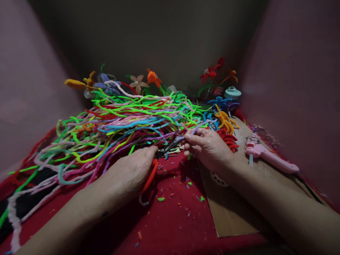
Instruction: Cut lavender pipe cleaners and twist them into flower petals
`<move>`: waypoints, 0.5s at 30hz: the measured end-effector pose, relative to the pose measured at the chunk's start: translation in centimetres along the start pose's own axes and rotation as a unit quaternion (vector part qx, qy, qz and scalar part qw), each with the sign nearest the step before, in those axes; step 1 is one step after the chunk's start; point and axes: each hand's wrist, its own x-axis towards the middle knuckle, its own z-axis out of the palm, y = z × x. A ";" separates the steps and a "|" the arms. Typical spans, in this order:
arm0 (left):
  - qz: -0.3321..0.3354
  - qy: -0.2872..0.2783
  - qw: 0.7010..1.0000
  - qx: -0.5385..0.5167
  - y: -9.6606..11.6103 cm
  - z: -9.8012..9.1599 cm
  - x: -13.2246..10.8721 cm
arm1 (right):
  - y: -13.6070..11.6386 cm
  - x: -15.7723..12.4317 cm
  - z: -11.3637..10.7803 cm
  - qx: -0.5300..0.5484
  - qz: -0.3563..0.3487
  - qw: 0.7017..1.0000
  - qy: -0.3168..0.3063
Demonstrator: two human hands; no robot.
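My left hand point(132, 170) is closed round the red-orange handles of a pair of scissors point(170, 144), whose dark blades point up and to the right. Between the fingertips of my right hand point(209, 143) is a lavender pipe cleaner point(199, 125). Its lower end meets the scissor blades close to my right fingertips; whether the blades are parted there I cannot tell. A large heap of pipe cleaners point(132, 109) in green, pink, blue, yellow and red lies just behind both hands.
A pink glue gun point(271, 156) rests on a cardboard sheet point(233, 216) at the right. Pipe-cleaner flowers, such as an orange one point(153, 78) and a red one point(209, 72), stand at the back near a pale teal bottle point(232, 92). Fuzzy scraps point(161, 199) dot the red cloth point(175, 226).
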 end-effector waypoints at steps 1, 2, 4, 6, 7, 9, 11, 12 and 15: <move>0.003 -0.011 1.000 0.011 -0.1 -0.1 0.0 | 0.0 0.0 0.0 0.001 0.000 1.000 0.003; 0.001 -0.020 0.999 0.028 -0.1 -0.2 0.0 | 0.0 0.0 0.0 0.002 -0.002 1.000 0.009; -0.016 -0.027 0.998 0.053 -0.2 -0.4 0.1 | -0.1 0.0 0.1 0.003 -0.011 1.000 0.020; -0.034 -0.017 0.999 0.025 0.0 -0.5 0.3 | -0.2 -0.1 0.3 0.004 -0.012 1.000 0.022; -0.046 -0.005 0.999 -0.024 0.3 -0.5 0.3 | -0.2 -0.2 0.4 0.004 -0.006 1.000 0.017; -0.071 0.030 0.982 -0.170 1.0 -0.5 0.5 | -0.1 -0.6 0.7 0.005 0.012 1.000 0.001; -0.101 0.041 0.945 -0.309 1.9 -0.5 0.6 | 0.1 -1.1 1.1 0.010 0.025 0.999 -0.016; -0.107 0.036 0.928 -0.356 2.2 -0.5 0.7 | 0.2 -1.3 1.3 0.011 0.030 0.999 -0.023; -0.107 -0.003 0.903 -0.416 2.8 -0.3 0.8 | 0.4 -1.9 1.8 0.001 0.036 0.999 -0.034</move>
